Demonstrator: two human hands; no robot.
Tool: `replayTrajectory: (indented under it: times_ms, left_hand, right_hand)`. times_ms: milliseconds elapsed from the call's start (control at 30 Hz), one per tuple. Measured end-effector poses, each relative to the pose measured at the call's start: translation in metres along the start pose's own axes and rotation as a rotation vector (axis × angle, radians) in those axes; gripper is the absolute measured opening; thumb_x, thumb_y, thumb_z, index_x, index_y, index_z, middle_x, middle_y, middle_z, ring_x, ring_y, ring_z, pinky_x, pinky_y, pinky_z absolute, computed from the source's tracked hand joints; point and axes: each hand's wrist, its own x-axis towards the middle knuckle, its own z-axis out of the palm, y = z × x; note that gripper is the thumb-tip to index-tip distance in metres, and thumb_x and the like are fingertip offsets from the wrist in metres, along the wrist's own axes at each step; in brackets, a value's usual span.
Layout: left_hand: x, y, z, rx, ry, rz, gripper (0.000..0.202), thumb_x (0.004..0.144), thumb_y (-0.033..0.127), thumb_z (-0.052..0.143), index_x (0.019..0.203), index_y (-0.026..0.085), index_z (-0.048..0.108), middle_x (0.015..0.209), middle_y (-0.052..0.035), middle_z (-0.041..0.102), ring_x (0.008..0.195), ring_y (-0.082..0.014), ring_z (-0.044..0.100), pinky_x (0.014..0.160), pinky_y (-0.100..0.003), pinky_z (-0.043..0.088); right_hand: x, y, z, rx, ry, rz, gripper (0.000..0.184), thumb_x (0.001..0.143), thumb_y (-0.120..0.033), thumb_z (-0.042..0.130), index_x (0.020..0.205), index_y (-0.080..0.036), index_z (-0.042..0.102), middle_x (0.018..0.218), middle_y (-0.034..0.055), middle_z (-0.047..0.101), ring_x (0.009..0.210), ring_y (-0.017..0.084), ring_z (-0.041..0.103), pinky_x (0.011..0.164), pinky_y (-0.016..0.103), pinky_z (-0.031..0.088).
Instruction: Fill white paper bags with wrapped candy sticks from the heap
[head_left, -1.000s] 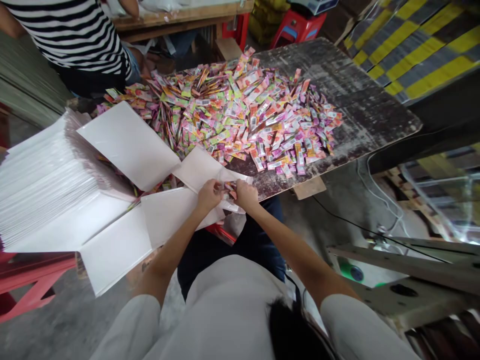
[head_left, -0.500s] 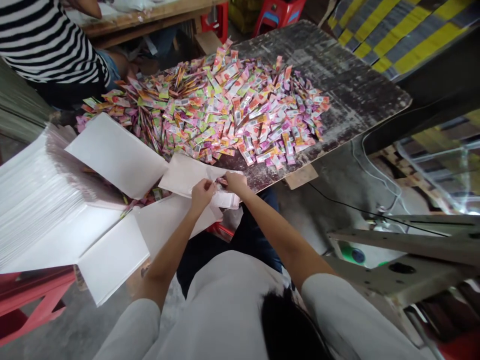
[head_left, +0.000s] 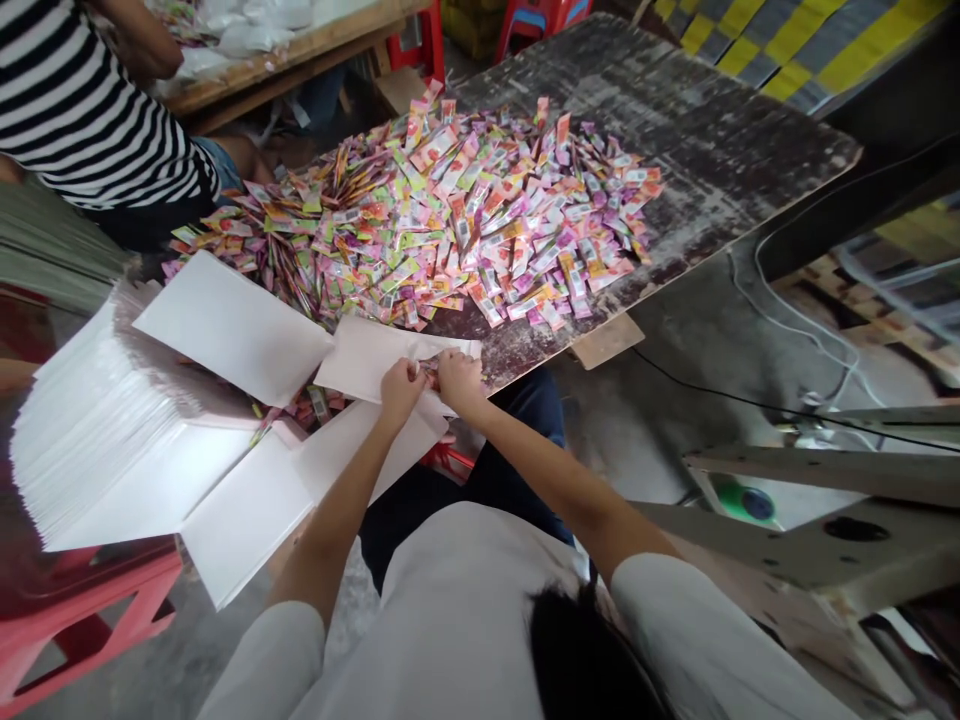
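Observation:
My left hand (head_left: 401, 390) is closed in a pinch; what its fingers grip is too small to tell. Close beside it, my right hand (head_left: 460, 382) is closed over small coloured sachets (head_left: 430, 370), only partly visible between the two hands. Both hands are over the right end of a white carton flap (head_left: 390, 350) at the table's near edge. More white flaps (head_left: 232, 325) spread open to the left, with loose sachets (head_left: 319, 402) showing between them. Beyond the hands lies a large heap of pink, orange, green and purple sachets (head_left: 450, 215).
The heap rests on a worn dark table (head_left: 720, 140). A thick stack of white sheets (head_left: 97, 420) stands at left above a red stool (head_left: 97, 620). A person in a striped top (head_left: 105, 110) sits at far left. Metal machinery (head_left: 810, 490) and a cable (head_left: 735, 400) are at right.
The right hand has shifted slightly left, nearer the left hand, and curled more over the sachets. The white-pink packet seen under it earlier no longer shows. The camera view has turned slightly.

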Motion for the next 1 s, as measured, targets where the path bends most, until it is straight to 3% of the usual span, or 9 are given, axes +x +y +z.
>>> replayTrajectory:
  times_ms: [267, 400, 500, 600, 733, 867, 1000]
  left_hand:
    - [-0.007, 0.019, -0.015, 0.176, 0.07, 0.203, 0.014, 0.079, 0.017, 0.055, 0.067, 0.022, 0.049, 0.07, -0.0027, 0.057, 0.071, -0.0178, 0.055, 0.069, -0.03, 0.037]
    - [-0.015, 0.026, -0.015, 0.211, 0.054, 0.267, 0.011, 0.082, 0.017, 0.055, 0.072, 0.021, 0.051, 0.078, -0.0041, 0.06, 0.074, -0.0179, 0.055, 0.067, -0.03, 0.036]
    - [-0.018, 0.021, -0.011, 0.172, 0.048, 0.245, 0.01, 0.087, 0.025, 0.055, 0.078, 0.021, 0.051, 0.08, -0.0038, 0.06, 0.073, -0.0176, 0.055, 0.066, -0.029, 0.036]
    - [-0.016, 0.007, -0.005, 0.134, 0.038, 0.165, 0.012, 0.086, 0.026, 0.057, 0.078, 0.022, 0.049, 0.076, -0.0019, 0.059, 0.071, -0.0173, 0.054, 0.067, -0.029, 0.036]
    - [-0.013, -0.004, 0.003, 0.118, 0.039, 0.043, 0.013, 0.085, 0.023, 0.056, 0.076, 0.022, 0.047, 0.07, 0.0, 0.055, 0.069, -0.017, 0.053, 0.066, -0.028, 0.036]
    - [-0.012, 0.013, 0.001, 0.101, 0.064, 0.092, 0.016, 0.087, 0.028, 0.053, 0.073, 0.022, 0.046, 0.071, -0.0002, 0.055, 0.069, -0.0165, 0.051, 0.068, -0.028, 0.036]
    - [-0.012, 0.033, -0.008, 0.162, 0.008, 0.218, 0.014, 0.086, 0.026, 0.051, 0.072, 0.022, 0.048, 0.077, -0.0025, 0.057, 0.073, -0.0169, 0.052, 0.071, -0.029, 0.037]
  right_hand:
    - [0.008, 0.001, -0.012, 0.104, -0.06, -0.024, 0.029, 0.093, -0.028, 0.047, 0.108, -0.005, 0.055, 0.1, 0.0252, 0.062, 0.092, 0.031, 0.064, 0.074, 0.037, 0.045]
    - [0.015, -0.002, -0.014, 0.165, -0.077, 0.005, 0.025, 0.088, -0.02, 0.051, 0.106, -0.004, 0.058, 0.099, 0.024, 0.063, 0.092, 0.03, 0.065, 0.074, 0.036, 0.045]
    - [0.017, -0.002, -0.016, 0.176, -0.105, 0.022, 0.025, 0.087, -0.017, 0.052, 0.107, -0.004, 0.059, 0.1, 0.0236, 0.063, 0.092, 0.029, 0.065, 0.073, 0.035, 0.045]
    - [0.012, 0.002, -0.016, 0.157, -0.11, -0.023, 0.032, 0.088, -0.025, 0.055, 0.112, -0.005, 0.057, 0.105, 0.0242, 0.062, 0.095, 0.029, 0.064, 0.074, 0.035, 0.046]
    - [-0.001, 0.014, -0.009, 0.084, -0.008, -0.16, 0.043, 0.086, -0.029, 0.058, 0.121, -0.004, 0.05, 0.111, 0.0253, 0.059, 0.099, 0.03, 0.061, 0.08, 0.037, 0.043]
    - [-0.008, 0.016, -0.002, 0.074, 0.027, -0.211, 0.038, 0.089, -0.021, 0.05, 0.124, -0.005, 0.046, 0.112, 0.0248, 0.059, 0.1, 0.029, 0.06, 0.079, 0.036, 0.041]
    - [-0.002, 0.005, -0.005, 0.122, -0.047, -0.064, 0.034, 0.093, -0.011, 0.035, 0.122, -0.003, 0.049, 0.108, 0.0256, 0.061, 0.098, 0.028, 0.062, 0.076, 0.035, 0.043]
